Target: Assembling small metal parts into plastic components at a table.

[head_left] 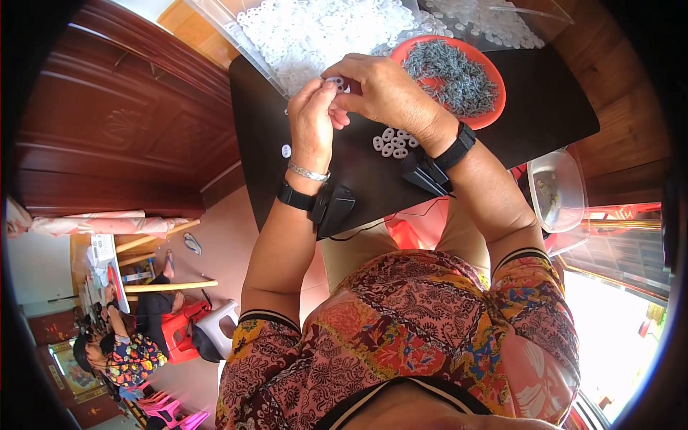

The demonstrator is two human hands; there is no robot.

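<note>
My left hand (313,111) and my right hand (378,84) meet above the black table (537,107). Between their fingertips is a small white oval plastic piece with holes (337,84), gripped from both sides. The fingers partly cover it. Just beyond my hands lies a heap of small white plastic parts (315,36) in a clear bin (247,51). To the right of my right hand, an orange-red bowl (496,109) holds many small grey screws (459,79). Several white two-holed oval pieces (394,145) lie near my right wrist, and one more (287,150) lies left of my left wrist.
Another clear bin with white parts (502,25) stands at the far right. A clear tub (555,190) sits low beside the table's right side. Black boxes (334,206) are strapped at my wrists. At the left, another person (132,358) sits near red stools (179,330).
</note>
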